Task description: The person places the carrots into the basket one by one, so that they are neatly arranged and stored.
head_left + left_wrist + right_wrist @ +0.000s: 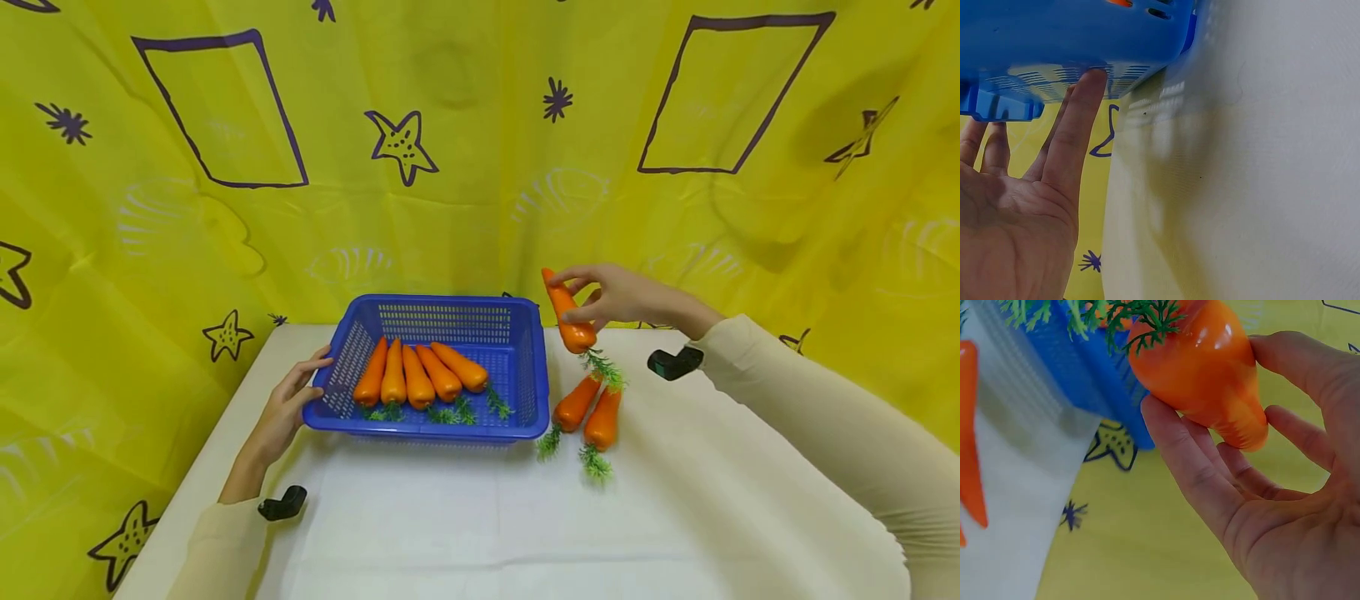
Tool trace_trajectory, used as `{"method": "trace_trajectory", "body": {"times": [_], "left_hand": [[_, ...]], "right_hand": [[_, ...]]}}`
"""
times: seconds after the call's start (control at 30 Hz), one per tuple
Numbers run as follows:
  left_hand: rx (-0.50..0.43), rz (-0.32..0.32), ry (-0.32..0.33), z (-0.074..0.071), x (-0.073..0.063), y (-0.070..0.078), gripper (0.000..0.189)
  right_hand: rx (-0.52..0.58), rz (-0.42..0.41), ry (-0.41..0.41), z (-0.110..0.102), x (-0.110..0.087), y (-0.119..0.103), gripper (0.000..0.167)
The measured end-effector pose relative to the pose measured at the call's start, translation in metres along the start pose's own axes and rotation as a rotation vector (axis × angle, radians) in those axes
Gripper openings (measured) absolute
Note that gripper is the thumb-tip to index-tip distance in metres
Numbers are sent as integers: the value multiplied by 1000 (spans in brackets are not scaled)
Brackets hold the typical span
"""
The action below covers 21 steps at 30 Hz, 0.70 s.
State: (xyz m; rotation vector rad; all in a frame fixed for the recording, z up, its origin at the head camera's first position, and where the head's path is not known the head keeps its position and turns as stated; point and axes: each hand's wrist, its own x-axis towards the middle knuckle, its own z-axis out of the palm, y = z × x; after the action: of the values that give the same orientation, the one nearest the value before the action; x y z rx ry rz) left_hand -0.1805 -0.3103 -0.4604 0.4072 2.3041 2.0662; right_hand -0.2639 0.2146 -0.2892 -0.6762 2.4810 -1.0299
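Note:
My right hand (pixel 611 296) pinches an orange carrot (pixel 566 312) with a green leafy top, held raised beside the right end of a blue plastic basket (pixel 546 367). In the right wrist view, thumb and fingertips (pixel 1160 415) press the carrot (pixel 1210 369) from both sides. My left hand (pixel 285 408) rests against the basket's left end with its fingers extended. Up close in the left wrist view, a straight digit (pixel 1079 125) touches the slotted blue wall (pixel 1072 37), while the rim hides other fingertips. Several carrots (pixel 420 379) lie side by side inside the basket.
Two more carrots (pixel 602 421) lie on the white tablecloth (pixel 420 517) right of the basket, leafy tops toward the front. Behind the table hangs a yellow curtain (pixel 465 225) with purple drawings. A black wrist device (pixel 675 363) sits at each sleeve.

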Motion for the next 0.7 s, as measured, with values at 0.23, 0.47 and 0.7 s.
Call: {"method": "trace_trajectory", "body": {"times": [0.23,0.47,0.7], "left_hand": [[-9,11,-6,0,2,-1,44],[-30,37,-23,0,2,-3,43],[-33,36,-18,-1,1,-4,43]], "right_hand": [[52,-61,-64,26,46,-24,64],[139,-93,-135,67,94,-45,63],[169,-107,-176,111,137,-59,61]]}}
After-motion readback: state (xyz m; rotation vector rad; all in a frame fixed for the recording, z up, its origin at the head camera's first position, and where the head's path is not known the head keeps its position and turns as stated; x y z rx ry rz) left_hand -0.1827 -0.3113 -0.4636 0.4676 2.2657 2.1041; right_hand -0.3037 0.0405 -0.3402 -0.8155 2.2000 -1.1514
